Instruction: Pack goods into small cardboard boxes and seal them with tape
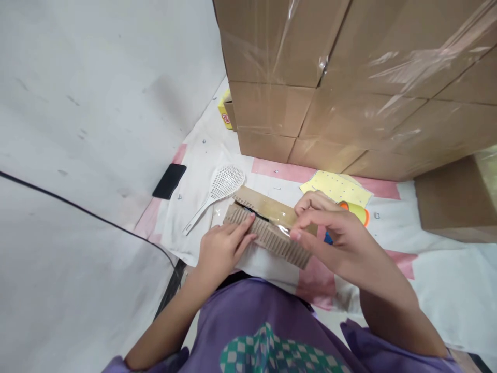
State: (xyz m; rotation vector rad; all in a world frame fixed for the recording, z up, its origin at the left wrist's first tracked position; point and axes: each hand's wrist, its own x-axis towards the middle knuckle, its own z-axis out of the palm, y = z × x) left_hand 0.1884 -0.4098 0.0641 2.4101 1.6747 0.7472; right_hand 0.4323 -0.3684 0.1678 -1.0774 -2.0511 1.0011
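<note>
A folded piece of corrugated cardboard lies slantwise in front of me, with its ridges showing. A thin black object sits in the fold between its two sides. My left hand holds the cardboard's left part down, its index fingertip at the black object. Over the right end, my right hand pinches with thumb and index finger at the end of a shiny strip of clear tape. Just left of the cardboard lies a white slotted skimmer, its handle toward me.
Stacked cardboard boxes in clear wrap stand at the back; another box is at the right. A black phone-like slab lies by the white wall. Yellow paper and a yellow-orange roll lie on the cloth.
</note>
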